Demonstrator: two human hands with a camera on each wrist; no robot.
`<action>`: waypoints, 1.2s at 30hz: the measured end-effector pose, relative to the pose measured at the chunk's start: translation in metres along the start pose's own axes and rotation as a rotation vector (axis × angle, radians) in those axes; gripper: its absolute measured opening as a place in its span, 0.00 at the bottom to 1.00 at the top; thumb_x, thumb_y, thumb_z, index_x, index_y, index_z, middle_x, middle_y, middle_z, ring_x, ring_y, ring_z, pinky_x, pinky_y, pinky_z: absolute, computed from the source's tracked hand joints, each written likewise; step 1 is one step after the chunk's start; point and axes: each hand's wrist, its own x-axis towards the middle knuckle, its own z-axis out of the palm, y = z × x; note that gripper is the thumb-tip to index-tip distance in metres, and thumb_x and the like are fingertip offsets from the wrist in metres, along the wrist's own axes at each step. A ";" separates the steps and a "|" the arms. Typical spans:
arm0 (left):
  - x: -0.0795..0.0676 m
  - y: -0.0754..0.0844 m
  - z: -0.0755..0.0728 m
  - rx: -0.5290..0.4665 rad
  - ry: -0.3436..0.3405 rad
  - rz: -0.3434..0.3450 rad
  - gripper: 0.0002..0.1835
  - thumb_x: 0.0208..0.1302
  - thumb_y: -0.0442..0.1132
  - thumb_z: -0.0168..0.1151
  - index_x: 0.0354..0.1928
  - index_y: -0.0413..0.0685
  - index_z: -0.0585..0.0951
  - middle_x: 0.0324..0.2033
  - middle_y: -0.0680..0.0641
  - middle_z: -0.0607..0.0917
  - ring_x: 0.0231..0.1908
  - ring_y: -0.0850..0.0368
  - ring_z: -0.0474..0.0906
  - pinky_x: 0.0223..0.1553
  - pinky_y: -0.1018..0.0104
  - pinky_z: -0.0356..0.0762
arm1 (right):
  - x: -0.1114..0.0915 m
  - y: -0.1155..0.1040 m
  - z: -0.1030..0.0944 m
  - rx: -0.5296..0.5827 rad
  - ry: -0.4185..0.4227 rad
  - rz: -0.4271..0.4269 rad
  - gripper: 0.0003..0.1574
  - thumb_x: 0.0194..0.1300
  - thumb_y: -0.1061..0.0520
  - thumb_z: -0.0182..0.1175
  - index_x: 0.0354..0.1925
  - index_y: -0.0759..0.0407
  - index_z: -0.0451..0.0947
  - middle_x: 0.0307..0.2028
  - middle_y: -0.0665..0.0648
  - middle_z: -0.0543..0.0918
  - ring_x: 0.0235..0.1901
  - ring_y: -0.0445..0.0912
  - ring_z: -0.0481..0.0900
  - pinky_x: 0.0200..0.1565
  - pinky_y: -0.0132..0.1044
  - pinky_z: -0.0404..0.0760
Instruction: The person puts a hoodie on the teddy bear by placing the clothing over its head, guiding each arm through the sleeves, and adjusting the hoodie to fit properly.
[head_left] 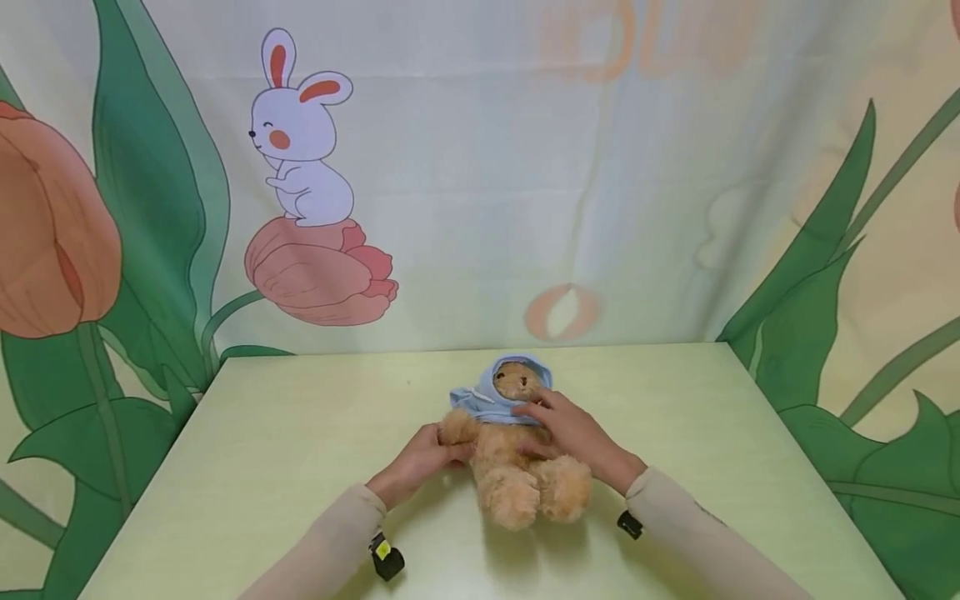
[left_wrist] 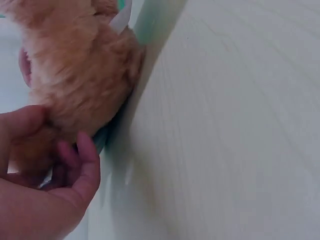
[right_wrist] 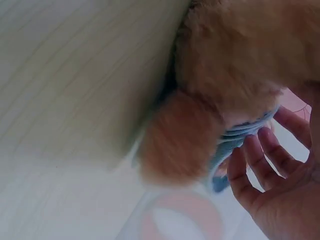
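Observation:
A tan plush teddy bear lies on its back on the table, legs toward me. A light blue hooded top is bunched round its neck and upper chest, the hood framing the head. One sleeve sticks out flat above the bear's bare arm. My left hand grips that arm, thumb on top and fingers curled beneath, as the left wrist view shows. My right hand rests at the bear's other side. Its loosely bent, spread fingers touch the blue top's ribbed hem, with the thumb against the belly.
The pale wood-grain table stretches out around the bear. Behind it hangs a printed cloth backdrop with a rabbit and tulips. A small black strap device hangs below the left sleeve, another below the right.

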 end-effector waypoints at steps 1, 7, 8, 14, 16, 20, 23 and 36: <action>0.000 0.001 0.000 -0.024 -0.003 0.017 0.23 0.64 0.38 0.66 0.59 0.38 0.75 0.49 0.45 0.84 0.44 0.60 0.82 0.50 0.58 0.82 | 0.001 0.000 0.001 -0.007 0.006 0.000 0.30 0.62 0.43 0.67 0.60 0.50 0.75 0.56 0.55 0.76 0.53 0.50 0.78 0.50 0.47 0.81; -0.001 0.008 0.002 -0.084 -0.044 0.092 0.29 0.69 0.45 0.62 0.68 0.53 0.63 0.65 0.43 0.69 0.57 0.55 0.75 0.50 0.60 0.80 | 0.005 -0.005 0.008 0.098 0.029 0.022 0.36 0.58 0.43 0.70 0.62 0.50 0.71 0.53 0.53 0.75 0.47 0.46 0.80 0.47 0.45 0.80; -0.001 0.008 0.001 -0.088 -0.042 0.095 0.28 0.69 0.45 0.61 0.67 0.53 0.64 0.65 0.42 0.69 0.56 0.56 0.75 0.49 0.61 0.80 | 0.005 -0.006 0.009 0.121 0.034 0.032 0.37 0.58 0.43 0.71 0.62 0.50 0.71 0.53 0.53 0.75 0.47 0.45 0.79 0.47 0.44 0.80; -0.006 0.009 -0.005 -0.171 0.002 0.107 0.28 0.66 0.34 0.55 0.68 0.45 0.63 0.67 0.36 0.71 0.55 0.57 0.77 0.50 0.64 0.78 | 0.007 -0.004 0.015 0.351 0.058 0.171 0.35 0.58 0.45 0.71 0.61 0.51 0.72 0.48 0.50 0.75 0.46 0.43 0.77 0.44 0.35 0.83; -0.007 0.008 -0.006 -0.175 0.006 0.103 0.30 0.66 0.33 0.54 0.70 0.39 0.62 0.67 0.34 0.70 0.55 0.58 0.77 0.52 0.66 0.77 | 0.007 -0.003 0.016 0.374 0.084 0.180 0.34 0.59 0.46 0.70 0.61 0.51 0.72 0.47 0.50 0.75 0.45 0.43 0.77 0.44 0.36 0.83; -0.004 0.005 -0.003 -0.183 -0.007 0.087 0.29 0.69 0.34 0.53 0.71 0.35 0.62 0.67 0.34 0.69 0.54 0.60 0.75 0.52 0.68 0.75 | 0.009 -0.001 0.017 0.250 0.134 0.123 0.36 0.58 0.46 0.71 0.62 0.52 0.72 0.52 0.53 0.76 0.44 0.45 0.78 0.45 0.41 0.82; -0.002 0.005 0.001 -0.229 -0.029 0.070 0.26 0.71 0.35 0.50 0.69 0.42 0.64 0.68 0.37 0.67 0.52 0.60 0.74 0.48 0.66 0.75 | 0.011 -0.002 0.017 0.242 0.132 0.111 0.39 0.56 0.48 0.73 0.63 0.51 0.69 0.55 0.53 0.74 0.44 0.45 0.78 0.42 0.36 0.83; -0.015 0.045 0.007 0.221 0.225 0.274 0.22 0.66 0.50 0.62 0.61 0.63 0.74 0.62 0.51 0.73 0.57 0.51 0.72 0.51 0.55 0.76 | 0.017 -0.004 -0.006 0.735 0.064 0.269 0.37 0.68 0.44 0.62 0.69 0.44 0.60 0.59 0.58 0.78 0.51 0.52 0.83 0.50 0.47 0.83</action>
